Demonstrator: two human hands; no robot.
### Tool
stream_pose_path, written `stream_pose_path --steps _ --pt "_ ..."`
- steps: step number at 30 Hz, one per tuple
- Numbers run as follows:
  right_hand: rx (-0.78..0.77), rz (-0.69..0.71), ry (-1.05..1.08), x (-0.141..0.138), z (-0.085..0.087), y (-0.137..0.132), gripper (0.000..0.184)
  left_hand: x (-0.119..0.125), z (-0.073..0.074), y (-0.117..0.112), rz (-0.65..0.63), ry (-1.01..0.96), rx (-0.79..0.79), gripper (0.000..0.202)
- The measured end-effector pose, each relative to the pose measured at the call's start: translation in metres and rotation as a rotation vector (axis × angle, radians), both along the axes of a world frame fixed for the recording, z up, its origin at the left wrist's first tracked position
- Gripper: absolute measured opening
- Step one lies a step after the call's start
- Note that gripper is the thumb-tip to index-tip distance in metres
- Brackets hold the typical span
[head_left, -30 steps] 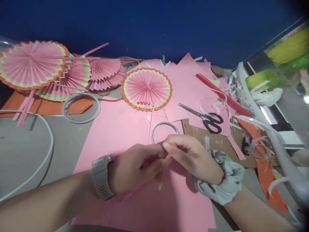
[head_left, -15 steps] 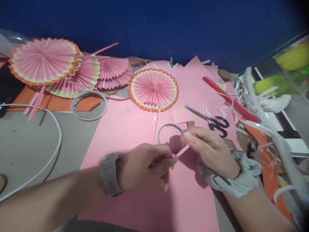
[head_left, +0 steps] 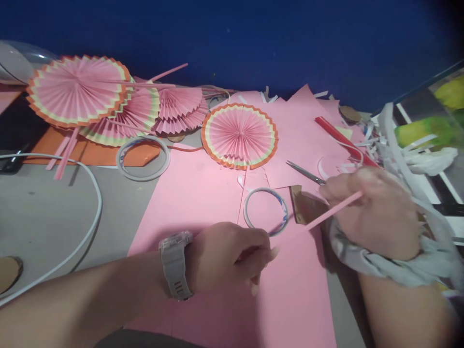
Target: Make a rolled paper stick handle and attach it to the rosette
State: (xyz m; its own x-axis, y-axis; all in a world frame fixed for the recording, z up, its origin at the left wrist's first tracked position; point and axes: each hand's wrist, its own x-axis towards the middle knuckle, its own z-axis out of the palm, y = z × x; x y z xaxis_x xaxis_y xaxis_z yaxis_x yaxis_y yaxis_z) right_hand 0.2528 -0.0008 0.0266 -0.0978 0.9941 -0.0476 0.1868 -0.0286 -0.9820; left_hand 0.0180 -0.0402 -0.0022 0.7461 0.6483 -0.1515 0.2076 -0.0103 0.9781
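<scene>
My right hand [head_left: 373, 210], smeared by motion, grips one end of a thin pink paper strip [head_left: 335, 211]. The strip slants down toward the pinched fingertips of my left hand [head_left: 235, 256], blending into the pink sheet near them. A watch [head_left: 175, 266] is on the left wrist, a grey-green scrunchie [head_left: 384, 263] on the right. Both hands are above a large pink paper sheet [head_left: 192, 193]. Just beyond the left hand lies a thin roll of tape [head_left: 247, 212]. Scissors [head_left: 304, 171] lie behind the right hand, which hides their handles.
A round pleated paper fan [head_left: 239, 135] lies behind the tape. More pleated fans [head_left: 78, 89] are piled at the left, beside another tape roll [head_left: 166, 164]. A white cable [head_left: 94, 183] curves across the table. Paper scraps and a red strip [head_left: 339, 135] clutter the right side.
My right hand has moved right, away from the left hand, exposing a longer stretch of pink strip. My left hand stays pinched in nearly the same place. The view has shifted slightly.
</scene>
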Motion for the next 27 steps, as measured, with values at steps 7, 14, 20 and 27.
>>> stream_pose_path --steps 7,14,20,27 --pt "0.051 -0.359 0.451 0.043 0.016 0.014 0.037 -0.003 -0.001 -0.005 -0.111 -0.050 0.075 0.023" --pt "-0.121 0.087 0.149 -0.014 -0.007 0.002 0.038 0.000 0.000 -0.002 0.124 -0.250 -0.211 0.045" --pt "-0.022 0.291 -0.320 -0.036 0.000 -0.013 0.033 0.004 0.000 -0.002 0.109 -0.090 -0.240 0.030" --pt "0.182 -0.142 0.013 -0.005 0.002 0.001 0.039 0.005 0.003 -0.006 0.020 -0.003 -0.214 0.028"
